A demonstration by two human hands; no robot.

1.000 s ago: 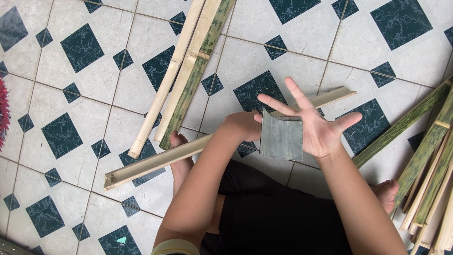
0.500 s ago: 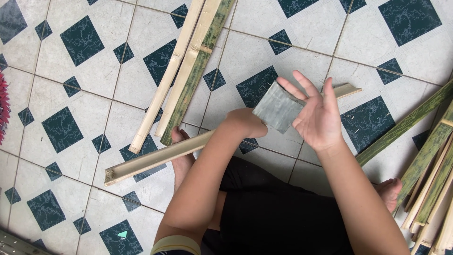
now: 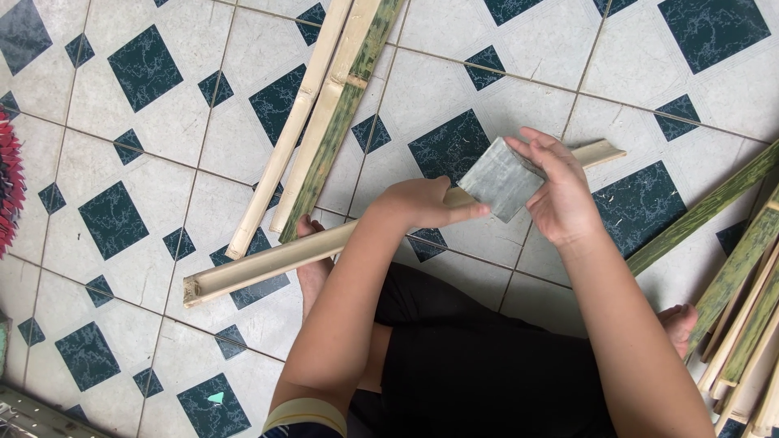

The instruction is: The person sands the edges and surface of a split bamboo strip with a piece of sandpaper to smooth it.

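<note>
My left hand (image 3: 422, 203) grips a long split bamboo strip (image 3: 268, 259) that runs across my lap from lower left to upper right, its hollow side up. My right hand (image 3: 560, 191) holds a flat grey square blade (image 3: 501, 178) pressed against the strip just right of my left hand. The strip's far end (image 3: 600, 152) sticks out beyond my right hand. My bare left foot (image 3: 312, 272) lies under the strip.
Two more split bamboo strips (image 3: 324, 122) lie on the tiled floor (image 3: 122, 178) ahead. A pile of green bamboo strips (image 3: 742, 276) lies at the right by my right foot (image 3: 677, 324). A red bristly object (image 3: 8, 191) shows at the left edge.
My right hand, spread open over the grey blade a second ago, has closed around it and tilted it against the strip. My left hand slid slightly along the strip.
</note>
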